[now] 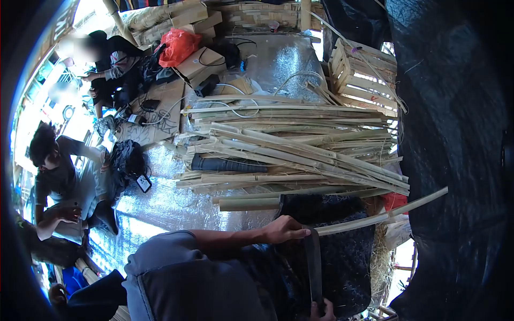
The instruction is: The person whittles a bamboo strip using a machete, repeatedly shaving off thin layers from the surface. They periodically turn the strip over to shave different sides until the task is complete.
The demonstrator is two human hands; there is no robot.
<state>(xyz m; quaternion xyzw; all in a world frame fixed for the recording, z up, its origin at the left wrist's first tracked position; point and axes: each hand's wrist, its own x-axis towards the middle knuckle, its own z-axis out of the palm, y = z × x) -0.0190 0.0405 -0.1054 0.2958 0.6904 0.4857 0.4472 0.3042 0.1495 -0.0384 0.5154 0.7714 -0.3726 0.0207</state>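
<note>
Bamboo strip (381, 216) gripped in left hand (284, 229); right hand (323, 310), mostly hidden, apparently clasps blade (315, 262)

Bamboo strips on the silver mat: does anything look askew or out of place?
The pile of bamboo strips lies loose and crisscrossed, not stacked evenly, with ends sticking out past one another. One strip lies apart from it, held at one end by a hand. Nothing looks spilled.

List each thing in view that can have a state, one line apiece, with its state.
Left hand: fingers closed around one bamboo strip.
Bamboo strip: held at one end, the rest sticking out unsupported.
Right hand: gripping the blade at the frame's bottom edge.
Blade: held, set against the strip's held end.
Bamboo pile: stacked loosely on the silver mat.
</note>
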